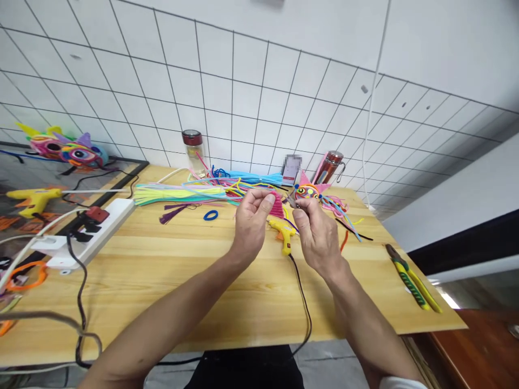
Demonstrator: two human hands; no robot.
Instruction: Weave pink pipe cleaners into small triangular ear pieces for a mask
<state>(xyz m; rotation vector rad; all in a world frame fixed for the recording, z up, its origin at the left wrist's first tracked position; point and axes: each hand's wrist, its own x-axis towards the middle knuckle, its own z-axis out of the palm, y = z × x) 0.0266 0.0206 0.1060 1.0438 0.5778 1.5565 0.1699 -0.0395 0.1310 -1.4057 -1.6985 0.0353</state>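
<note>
A flat, ridged piece of fuzzy pink pipe cleaner (277, 207) was held up over the middle of the table (203, 275) by the left hand (250, 224); its edge was pinched between thumb and curled fingers, no gap seen. A small grey metal tool (291, 201) was gripped by the right hand (319, 232), with thumb and bent index finger closed on it. The tool's tip was pointed towards the pink piece; whether contact was made could not be told. The tool's handle was mostly hidden by the fingers.

Just below, between the hands, a yellow glue gun with a black cord (287, 233) was seen on the table, untouched. Behind the right hand, a multicoloured round figure with pink points (307, 191) was partly covered. A pale yellow-green bundle of long pipe cleaners (182, 194) was laid beyond the left hand, with a small dark-blue fuzzy ring (211, 215) near it. Green-and-yellow-handled pliers (410, 278) were left well apart, near the table's right edge.
</note>
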